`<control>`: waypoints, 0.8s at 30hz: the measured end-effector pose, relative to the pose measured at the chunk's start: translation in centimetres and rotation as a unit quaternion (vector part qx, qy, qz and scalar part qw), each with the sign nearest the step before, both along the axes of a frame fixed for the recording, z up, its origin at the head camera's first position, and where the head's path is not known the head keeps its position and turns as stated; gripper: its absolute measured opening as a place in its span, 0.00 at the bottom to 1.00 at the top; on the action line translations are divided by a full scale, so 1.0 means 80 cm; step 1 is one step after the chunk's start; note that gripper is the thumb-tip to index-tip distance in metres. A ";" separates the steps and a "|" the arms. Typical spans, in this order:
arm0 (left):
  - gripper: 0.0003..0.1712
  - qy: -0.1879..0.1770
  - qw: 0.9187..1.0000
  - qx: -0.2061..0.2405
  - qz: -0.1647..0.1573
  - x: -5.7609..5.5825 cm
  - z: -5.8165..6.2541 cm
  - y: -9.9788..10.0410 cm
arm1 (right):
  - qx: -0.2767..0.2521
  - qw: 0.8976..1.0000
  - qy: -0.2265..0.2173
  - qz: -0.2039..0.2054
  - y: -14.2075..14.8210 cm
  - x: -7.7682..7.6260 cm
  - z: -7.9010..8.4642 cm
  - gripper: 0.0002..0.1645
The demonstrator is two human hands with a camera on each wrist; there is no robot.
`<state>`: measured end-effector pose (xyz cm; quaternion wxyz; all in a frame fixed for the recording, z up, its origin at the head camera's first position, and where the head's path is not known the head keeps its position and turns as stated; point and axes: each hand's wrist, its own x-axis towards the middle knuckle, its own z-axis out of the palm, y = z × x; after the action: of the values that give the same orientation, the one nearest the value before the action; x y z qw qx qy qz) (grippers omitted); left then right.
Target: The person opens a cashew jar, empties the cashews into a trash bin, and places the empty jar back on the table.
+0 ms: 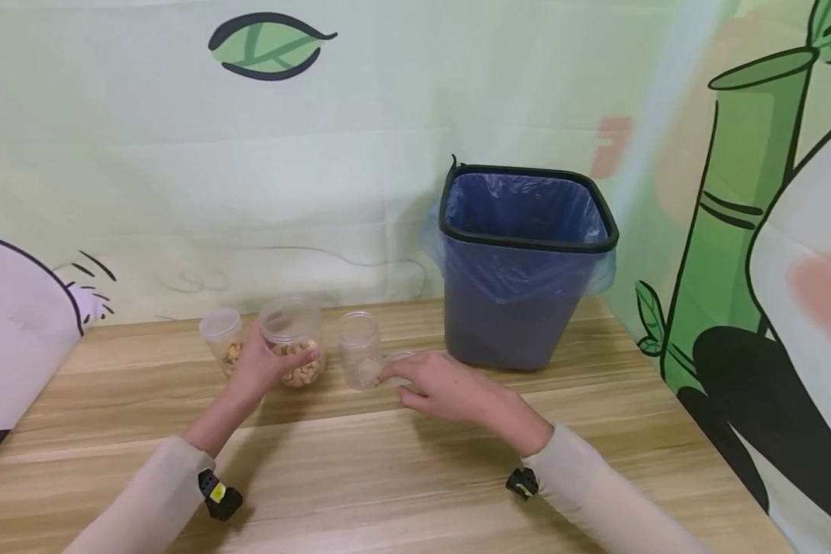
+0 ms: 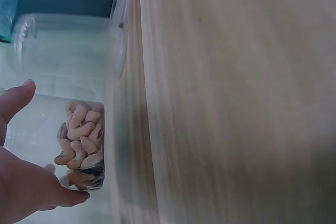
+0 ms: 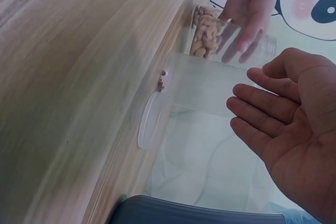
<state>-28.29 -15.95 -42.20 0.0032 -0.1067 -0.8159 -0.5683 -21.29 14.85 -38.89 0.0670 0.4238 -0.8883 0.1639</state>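
Note:
My left hand (image 1: 258, 363) grips a clear jar of cashews (image 1: 305, 372), its thumb across the front. In the left wrist view the cashews (image 2: 81, 135) fill the jar's lower part. Just right of it an empty-looking clear jar (image 1: 358, 346) stands upright; the right wrist view shows a few small dark bits (image 3: 161, 83) at its bottom. A clear lid (image 3: 151, 121) lies on the table beside that jar. My right hand (image 1: 453, 386) hovers near the lid and this jar, fingers loosely extended, holding nothing.
At the far left, another jar with a whitish lid (image 1: 220, 325) holds cashews, partly behind my left hand. A dark bin (image 1: 508, 315) with a blue bag liner stands at the back right. The wooden table (image 1: 374, 477) meets a printed cloth backdrop (image 1: 360, 192).

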 end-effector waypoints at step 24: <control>0.57 -0.021 0.989 -0.005 -0.144 0.085 0.007 0.029 | -0.010 1.000 -0.011 -0.026 0.006 0.003 0.016 0.20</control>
<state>-21.51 -13.62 -41.60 -0.0961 -0.2109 -0.7947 -0.5611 -21.08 15.31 -37.63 0.0653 0.3978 -0.8982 0.1755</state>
